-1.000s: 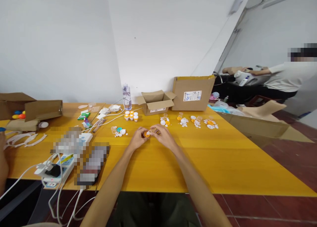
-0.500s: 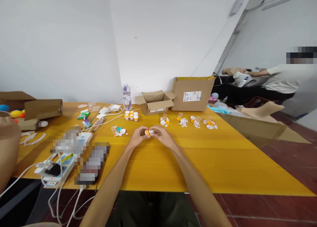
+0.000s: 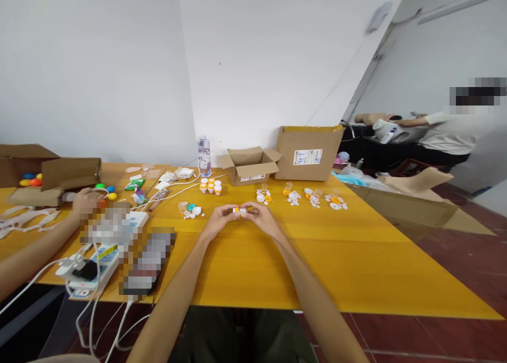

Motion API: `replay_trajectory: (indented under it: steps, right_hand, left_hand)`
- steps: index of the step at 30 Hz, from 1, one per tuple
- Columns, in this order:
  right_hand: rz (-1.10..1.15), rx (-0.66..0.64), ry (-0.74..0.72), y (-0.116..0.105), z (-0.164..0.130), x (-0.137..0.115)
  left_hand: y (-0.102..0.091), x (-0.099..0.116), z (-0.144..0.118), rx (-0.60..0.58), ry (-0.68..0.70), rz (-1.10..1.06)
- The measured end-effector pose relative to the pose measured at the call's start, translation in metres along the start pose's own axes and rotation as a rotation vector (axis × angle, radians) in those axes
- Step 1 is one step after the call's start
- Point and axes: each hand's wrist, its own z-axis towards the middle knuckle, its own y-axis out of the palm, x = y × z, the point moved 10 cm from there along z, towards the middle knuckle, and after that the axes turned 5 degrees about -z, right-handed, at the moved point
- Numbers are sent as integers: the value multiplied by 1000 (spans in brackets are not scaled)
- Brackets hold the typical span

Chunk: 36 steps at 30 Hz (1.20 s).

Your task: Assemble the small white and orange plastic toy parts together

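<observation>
Hands meet above the yellow desk (image 3: pixel 253 257), near its middle. Left hand (image 3: pixel 219 219) and right hand (image 3: pixel 264 218) both pinch one small orange-and-white piece (image 3: pixel 240 210) between their fingertips; the piece sits off the desk surface, between the two hands. Compared with a second ago, the hands are drawn closer together and slightly higher, with the piece turned so more white shows; grip reads as tighter, likely pressing or twisting two parts together.

Far of the hands: row of small orange-and-white part groups (image 3: pixel 312 196), cluster of capped orange vials (image 3: pixel 210 185), teal-and-white bits (image 3: pixel 190 209) to the left. Further back: open small carton (image 3: pixel 249 165), larger carton (image 3: pixel 308 152), clear bottle (image 3: pixel 204 155).

Left side: another person's hand (image 3: pixel 85 202) now rests on the desk by coloured balls (image 3: pixel 106 189); it was not there half a second ago. Power strip (image 3: pixel 89 270) with white cables near left edge. Second person stands far right, arm (image 3: pixel 415 121) extended.
</observation>
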Motion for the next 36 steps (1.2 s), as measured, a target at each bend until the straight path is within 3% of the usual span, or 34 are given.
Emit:
replay_trajectory:
  steps: [13, 27, 31, 36]
  right_hand:
    - [-82, 33, -3, -2, -1, 0]
    - [-260, 48, -315, 0, -10, -40]
    - [-258, 67, -274, 1, -9, -35]
    - [-156, 62, -39, 4, -5, -5]
  left_hand:
    - [3, 1, 2, -10, -17, -28]
    - [5, 5, -3, -18, -20, 2]
    - [4, 2, -1, -14, -25, 10]
    - [2, 3, 2, 6, 7, 23]
